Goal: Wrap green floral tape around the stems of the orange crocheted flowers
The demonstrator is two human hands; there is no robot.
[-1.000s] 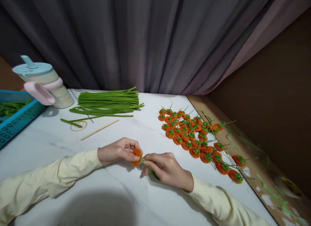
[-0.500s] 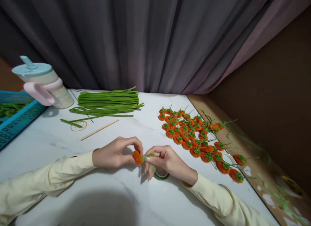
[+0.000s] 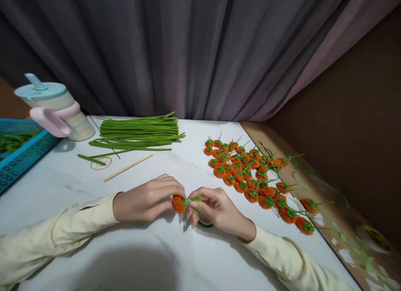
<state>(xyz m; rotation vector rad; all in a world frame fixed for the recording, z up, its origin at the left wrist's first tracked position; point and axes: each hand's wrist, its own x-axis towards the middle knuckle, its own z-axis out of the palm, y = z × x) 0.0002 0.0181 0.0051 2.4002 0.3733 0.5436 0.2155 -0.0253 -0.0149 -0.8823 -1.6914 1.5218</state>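
Observation:
Between the fingers of my left hand (image 3: 150,198) is a small orange fuzzy pumpkin (image 3: 178,203), tilted with its green top toward the right. My right hand (image 3: 216,209) pinches a pale green strip (image 3: 194,200) at the pumpkin's stem; the stem itself is mostly covered by the fingers. Below my right hand lies a roll of green tape (image 3: 206,225), partly hidden by the palm. To the right spreads a cluster of similar orange pumpkins (image 3: 238,165) with green tops and thin wire stems.
Green pipe cleaners (image 3: 138,130) lie in a bundle at the back. A wooden stick (image 3: 128,168) and rubber bands (image 3: 100,163) lie nearer. At left stand a tumbler (image 3: 78,124) and a blue basket (image 3: 28,165). Green and white scraps (image 3: 346,257) litter the right-hand ledge.
My left hand has shifted its grip, its fingers now lying flatter over the pumpkin. The pumpkin has turned slightly, showing more green. My right hand has barely moved.

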